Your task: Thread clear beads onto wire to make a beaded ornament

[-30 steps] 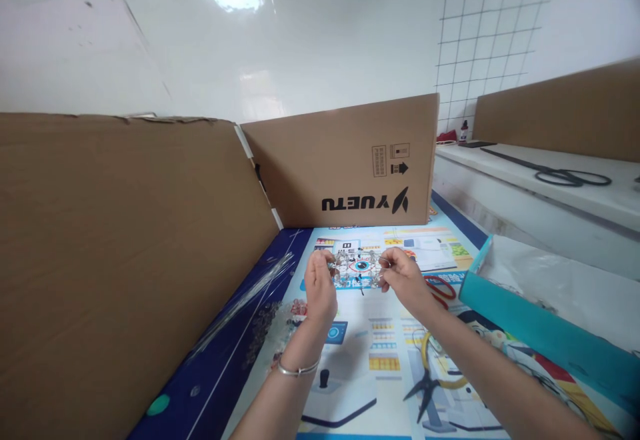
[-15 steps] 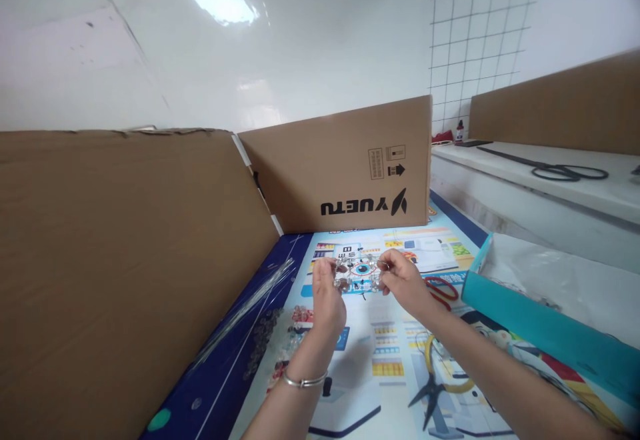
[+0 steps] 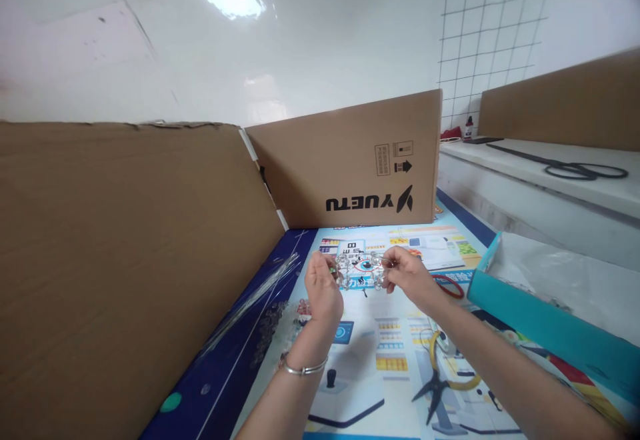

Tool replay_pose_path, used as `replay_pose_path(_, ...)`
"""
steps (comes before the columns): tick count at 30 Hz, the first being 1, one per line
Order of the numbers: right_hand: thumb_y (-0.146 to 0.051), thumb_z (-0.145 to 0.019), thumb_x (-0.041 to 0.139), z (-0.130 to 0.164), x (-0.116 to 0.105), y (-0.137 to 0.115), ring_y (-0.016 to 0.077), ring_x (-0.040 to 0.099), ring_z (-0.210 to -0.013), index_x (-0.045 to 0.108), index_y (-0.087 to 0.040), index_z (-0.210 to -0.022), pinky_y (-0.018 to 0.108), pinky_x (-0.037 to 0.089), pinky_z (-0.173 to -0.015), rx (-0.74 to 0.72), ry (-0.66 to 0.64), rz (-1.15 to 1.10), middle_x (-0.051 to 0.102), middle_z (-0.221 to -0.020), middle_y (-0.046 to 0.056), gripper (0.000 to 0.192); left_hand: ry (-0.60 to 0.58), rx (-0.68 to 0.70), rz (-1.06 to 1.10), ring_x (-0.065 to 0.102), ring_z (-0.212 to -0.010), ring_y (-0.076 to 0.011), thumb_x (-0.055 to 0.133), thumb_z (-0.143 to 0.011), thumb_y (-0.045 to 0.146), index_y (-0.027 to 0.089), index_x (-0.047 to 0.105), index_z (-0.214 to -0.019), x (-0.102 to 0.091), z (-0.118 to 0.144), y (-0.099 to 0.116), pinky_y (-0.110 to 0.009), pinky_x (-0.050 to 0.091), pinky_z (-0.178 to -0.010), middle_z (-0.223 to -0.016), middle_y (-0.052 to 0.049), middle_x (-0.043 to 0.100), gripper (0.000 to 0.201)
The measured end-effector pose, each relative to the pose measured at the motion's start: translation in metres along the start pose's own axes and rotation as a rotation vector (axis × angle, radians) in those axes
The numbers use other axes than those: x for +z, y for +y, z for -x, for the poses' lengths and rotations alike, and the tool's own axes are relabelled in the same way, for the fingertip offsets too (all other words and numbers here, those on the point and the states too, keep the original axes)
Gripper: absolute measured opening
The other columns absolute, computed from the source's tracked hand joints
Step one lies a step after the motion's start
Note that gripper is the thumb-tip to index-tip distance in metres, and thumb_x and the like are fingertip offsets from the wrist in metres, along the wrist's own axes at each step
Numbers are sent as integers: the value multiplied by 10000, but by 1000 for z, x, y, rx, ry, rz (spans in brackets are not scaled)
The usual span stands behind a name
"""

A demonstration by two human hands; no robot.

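Note:
Between my two hands is a small piece of clear beads [image 3: 343, 281] strung on thin wire, held level above the printed table cover [image 3: 357, 360]. My left hand [image 3: 323, 291] is closed on its left end, the thumb and fingers partly hidden behind the palm. At the other end, my right hand [image 3: 406, 272] pinches the beads and wire between thumb and fingertips. Yellow-handled pliers [image 3: 436, 383] lie on the cover below my right forearm. Loose clear and reddish beads [image 3: 271, 327] are spread to the left of my left wrist.
Cardboard panels [image 3: 345, 167] stand at the left and back. Long clear strands [image 3: 255, 300] lie by the left panel. A teal box [image 3: 530, 310] holding plastic sits at right, near a red handle loop [image 3: 450, 286]. Large black scissors [image 3: 575, 168] rest on a white ledge [image 3: 540, 180].
The view has shifted slightly, moving the scene a little to the right. My left hand has turned slightly on the beaded piece; both hands keep hold of it.

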State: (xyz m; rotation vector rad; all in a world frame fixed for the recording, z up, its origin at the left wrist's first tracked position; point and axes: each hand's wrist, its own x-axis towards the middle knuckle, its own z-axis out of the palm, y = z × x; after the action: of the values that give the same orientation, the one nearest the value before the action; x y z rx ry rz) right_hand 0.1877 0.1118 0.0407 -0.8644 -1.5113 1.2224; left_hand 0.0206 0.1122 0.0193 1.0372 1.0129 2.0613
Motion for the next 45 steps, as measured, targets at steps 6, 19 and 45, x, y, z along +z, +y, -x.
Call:
replay_pose_path(6,-146,-687,578,-2,-9,-2,104,569,-560,453,-184,-780,235,485,-490,13,-134,-62,495,-641,-58,160,-26,-21,55,388,-448,-57,414,-846,500,178,464,-715,2,-1,6,-182,289,-403,-593,34,446,351)
replay_pose_path(19,-233,-658,701,-4,-20,-1,131,612,-601,448,-179,-792,246,497,-507,-3,-336,-92,514,-621,-57,291,-118,-17,28,404,-459,-49,451,-839,470,169,452,-680,-3,-9,16,-165,320,-412,-624,27,472,341)
replay_pose_path(45,-169,-645,663,-3,-25,3,68,537,-451,430,-216,-1224,213,462,-413,152,-449,-137,410,-669,-85,625,-184,-42,-12,419,-446,-61,505,-807,467,169,460,-634,-7,-10,2,-171,301,-387,-573,28,477,348)
